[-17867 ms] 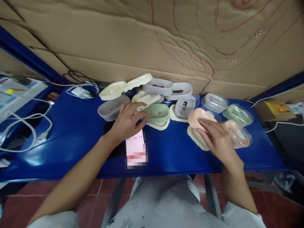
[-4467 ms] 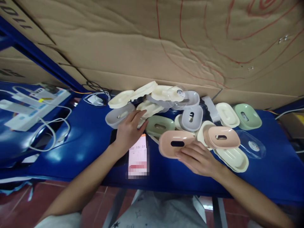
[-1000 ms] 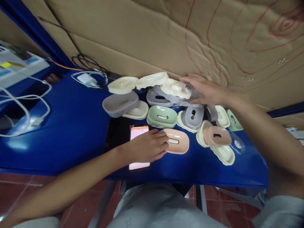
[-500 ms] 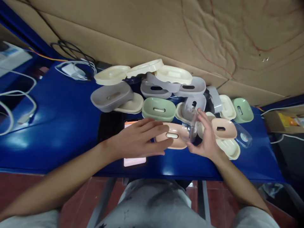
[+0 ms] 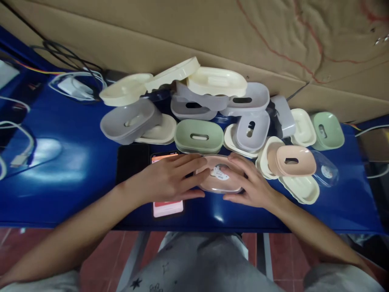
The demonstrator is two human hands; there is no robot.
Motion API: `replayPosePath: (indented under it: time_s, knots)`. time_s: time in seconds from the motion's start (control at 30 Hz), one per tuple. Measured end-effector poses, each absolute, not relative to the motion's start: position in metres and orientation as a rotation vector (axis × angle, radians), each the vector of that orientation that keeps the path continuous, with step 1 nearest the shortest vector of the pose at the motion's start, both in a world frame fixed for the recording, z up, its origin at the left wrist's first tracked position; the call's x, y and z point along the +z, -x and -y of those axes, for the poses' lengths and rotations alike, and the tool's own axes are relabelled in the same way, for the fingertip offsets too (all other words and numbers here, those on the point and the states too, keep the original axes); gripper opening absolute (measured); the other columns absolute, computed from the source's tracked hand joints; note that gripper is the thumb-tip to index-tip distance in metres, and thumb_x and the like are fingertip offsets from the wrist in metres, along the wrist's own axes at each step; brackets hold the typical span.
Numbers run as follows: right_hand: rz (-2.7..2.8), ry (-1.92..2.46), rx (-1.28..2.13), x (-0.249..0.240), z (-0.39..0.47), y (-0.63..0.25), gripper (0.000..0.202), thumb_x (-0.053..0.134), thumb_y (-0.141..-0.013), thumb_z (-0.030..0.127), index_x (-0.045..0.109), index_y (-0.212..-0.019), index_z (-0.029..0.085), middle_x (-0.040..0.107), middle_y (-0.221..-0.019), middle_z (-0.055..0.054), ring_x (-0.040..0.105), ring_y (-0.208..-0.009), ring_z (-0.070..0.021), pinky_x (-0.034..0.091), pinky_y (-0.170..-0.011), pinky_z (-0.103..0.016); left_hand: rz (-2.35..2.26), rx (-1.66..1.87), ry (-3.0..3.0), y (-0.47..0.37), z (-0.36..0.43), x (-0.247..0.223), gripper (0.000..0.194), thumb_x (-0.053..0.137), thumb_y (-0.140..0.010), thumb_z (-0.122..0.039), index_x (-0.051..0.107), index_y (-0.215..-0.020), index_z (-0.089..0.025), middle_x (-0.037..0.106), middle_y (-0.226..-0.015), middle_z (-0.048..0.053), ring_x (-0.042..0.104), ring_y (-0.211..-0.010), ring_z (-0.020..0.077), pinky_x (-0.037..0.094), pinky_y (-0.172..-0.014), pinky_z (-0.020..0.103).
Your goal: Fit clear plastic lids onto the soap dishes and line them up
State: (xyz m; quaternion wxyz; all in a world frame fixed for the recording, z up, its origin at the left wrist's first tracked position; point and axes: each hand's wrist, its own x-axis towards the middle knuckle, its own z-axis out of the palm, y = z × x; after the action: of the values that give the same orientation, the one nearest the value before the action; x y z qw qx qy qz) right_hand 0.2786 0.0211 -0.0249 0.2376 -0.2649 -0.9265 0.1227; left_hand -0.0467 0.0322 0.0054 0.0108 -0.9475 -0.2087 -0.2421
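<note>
Head view: peach dish (image 5: 212,185) on table (image 5: 60,178), clear cover (image 5: 221,172) over it. Left hand (image 5: 170,178) loosely open at dish's 9 o'clock; right hand (image 5: 252,182) spans 3 o'clock, cannot tell if gripping. Best, likely: square cover first, then press both ends evenly.

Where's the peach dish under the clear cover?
In the head view, the peach dish is near centre, between left hand and right hand, right of the lit phone, in front of a green dish.
</note>
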Motion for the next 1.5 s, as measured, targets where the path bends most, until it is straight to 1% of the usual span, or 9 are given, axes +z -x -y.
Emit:
replayPosePath:
  time_s: [0.13,0.37,0.5,0.7,0.9,1.07,1.23,1.37,1.5]
  knots:
    - [2.552,0.762,0.393,-0.026,-0.020,-0.278,0.098,0.074,-0.100,0.056,0.021,-0.178,0.031,0.043,-0.172,-0.017,0.045,-0.159,-0.0406,0.050,-0.125,-0.063,0.705,-0.745,2.993,0.047,-0.033,0.003,0.045,0.074,-0.104,-0.043,0.063,-0.137,-0.014,0.073,-0.131,0.017,0.074,-0.123,0.0305,0.068,-0.098,0.041]
    - [2.652,0.707,0.295,-0.023,-0.020,-0.280,0.101,0.082,-0.097,0.042,0.020,-0.177,0.035,0.028,-0.182,-0.012,0.038,-0.164,-0.0386,0.048,-0.128,-0.061,0.757,-0.734,3.005,0.050,-0.034,0.008,0.035,0.067,-0.107,-0.044,0.062,-0.127,-0.015,0.071,-0.129,0.017,0.073,-0.121,0.0292,0.068,-0.092,0.037]
    - [2.666,0.706,0.264,-0.019,-0.020,-0.278,0.104,0.084,-0.095,0.040,0.020,-0.178,0.036,0.027,-0.183,-0.011,0.040,-0.163,-0.0391,0.049,-0.128,-0.060,0.765,-0.672,2.990,0.050,-0.033,0.005,0.040,0.060,-0.110,-0.053,0.061,-0.126,-0.016,0.068,-0.133,0.018,0.076,-0.108,0.0287,0.069,-0.079,0.037]
    - [2.698,0.611,0.170,-0.018,-0.022,-0.277,0.097,0.081,-0.098,0.043,0.024,-0.177,0.034,0.032,-0.181,-0.012,0.045,-0.161,-0.0364,0.049,-0.128,-0.060,0.789,-0.496,2.974,0.051,-0.029,0.004,0.036,0.068,-0.106,-0.049,0.062,-0.128,-0.021,0.067,-0.135,0.014,0.076,-0.109,0.0258,0.066,-0.075,0.030]
    - [2.724,0.720,0.322,-0.015,-0.019,-0.275,0.104,0.081,-0.098,0.034,0.014,-0.177,0.040,0.012,-0.186,-0.008,0.021,-0.170,-0.0389,0.040,-0.132,-0.067,0.850,-0.459,2.959,0.048,-0.029,0.008,0.041,0.075,-0.102,-0.046,0.061,-0.132,-0.022,0.067,-0.133,0.015,0.075,-0.113,0.0274,0.062,-0.067,0.026]
    - [2.741,0.782,0.235,-0.012,-0.017,-0.277,0.107,0.083,-0.096,0.034,0.015,-0.178,0.037,0.000,-0.187,-0.007,0.026,-0.169,-0.0390,0.040,-0.133,-0.064,0.884,-0.575,3.014,0.047,-0.031,0.006,0.031,0.076,-0.100,-0.038,0.064,-0.121,-0.019,0.067,-0.136,0.016,0.073,-0.119,0.0282,0.064,-0.075,0.028]
    - [2.668,0.678,0.172,-0.021,-0.024,-0.279,0.100,0.084,-0.095,0.041,0.024,-0.175,0.042,0.010,-0.187,-0.005,0.039,-0.164,-0.0377,0.048,-0.129,-0.060,0.924,-0.653,3.055,0.049,-0.034,0.002,0.044,0.079,-0.098,-0.042,0.063,-0.133,-0.020,0.066,-0.141,0.016,0.073,-0.122,0.0279,0.065,-0.080,0.028]
    - [2.637,0.657,0.143,-0.018,-0.022,-0.279,0.098,0.084,-0.095,0.043,0.026,-0.175,0.040,0.016,-0.186,-0.007,0.043,-0.162,-0.0387,0.051,-0.126,-0.061,0.903,-0.737,3.108,0.051,-0.035,0.004,0.064,0.075,-0.098,-0.064,0.058,-0.143,-0.021,0.067,-0.139,0.016,0.075,-0.117,0.0277,0.066,-0.087,0.034]
    - [2.672,0.761,0.125,0.012,0.005,-0.304,0.095,0.085,-0.095,0.042,0.031,-0.174,0.042,0.023,-0.184,-0.007,0.047,-0.159,-0.0408,0.052,-0.124,-0.064,0.863,-0.939,3.112,0.051,-0.034,0.013,0.082,0.068,-0.094,-0.080,0.054,-0.152,-0.024,0.067,-0.142,0.018,0.069,-0.130,0.0329,0.063,-0.107,0.046]
